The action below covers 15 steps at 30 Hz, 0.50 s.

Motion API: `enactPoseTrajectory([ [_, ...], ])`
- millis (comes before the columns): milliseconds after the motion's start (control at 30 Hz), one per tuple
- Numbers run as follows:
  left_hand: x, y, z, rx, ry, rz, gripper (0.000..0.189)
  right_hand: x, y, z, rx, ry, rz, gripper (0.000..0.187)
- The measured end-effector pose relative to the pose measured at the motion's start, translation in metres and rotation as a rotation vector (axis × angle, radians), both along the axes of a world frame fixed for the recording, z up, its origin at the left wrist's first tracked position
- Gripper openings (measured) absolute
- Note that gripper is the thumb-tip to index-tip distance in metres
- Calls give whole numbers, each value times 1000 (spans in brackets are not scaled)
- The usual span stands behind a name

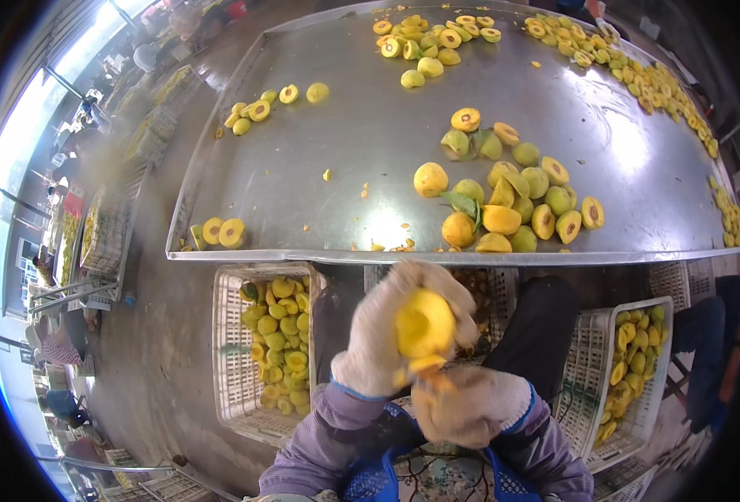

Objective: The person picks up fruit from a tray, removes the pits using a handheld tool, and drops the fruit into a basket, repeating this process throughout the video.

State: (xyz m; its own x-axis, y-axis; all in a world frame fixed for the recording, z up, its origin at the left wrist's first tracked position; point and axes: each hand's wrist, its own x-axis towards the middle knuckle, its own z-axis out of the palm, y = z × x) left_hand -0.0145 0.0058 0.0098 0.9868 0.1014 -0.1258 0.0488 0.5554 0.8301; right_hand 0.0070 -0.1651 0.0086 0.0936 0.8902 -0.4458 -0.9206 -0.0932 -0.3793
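Note:
My left hand [385,320], in a whitish knit glove with a blue cuff edge, holds a yellow peach half [425,323] with a hollow in its cut face. Just below, my right hand [467,405], gloved the same way, is closed around something blurred at the lower edge of the fruit; a tool may be in it, but its form cannot be told. Orange-yellow flesh shows between the two hands. Beyond them on the metal table [319,207] lies a pile of halved and whole peaches [533,188], some with pits showing, with a green leaf [461,202] among them.
A plastic crate [228,351] of peach halves stands left of my knees, another crate [586,370] to the right. A third crate [501,292] is partly hidden under the table's raised front rim. More fruit lies along the table's far right edge. Co-workers sit nearby at the right.

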Motion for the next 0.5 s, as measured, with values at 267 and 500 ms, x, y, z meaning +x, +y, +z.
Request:
enactPoseTrajectory([
  [267, -16, 110, -63, 1318, 237, 554, 23, 21, -25, -19, -41, -176, 109, 24],
  [500, 129, 53, -82, 1637, -193, 95, 46, 32, -10, -16, -204, -303, 145, 26],
])
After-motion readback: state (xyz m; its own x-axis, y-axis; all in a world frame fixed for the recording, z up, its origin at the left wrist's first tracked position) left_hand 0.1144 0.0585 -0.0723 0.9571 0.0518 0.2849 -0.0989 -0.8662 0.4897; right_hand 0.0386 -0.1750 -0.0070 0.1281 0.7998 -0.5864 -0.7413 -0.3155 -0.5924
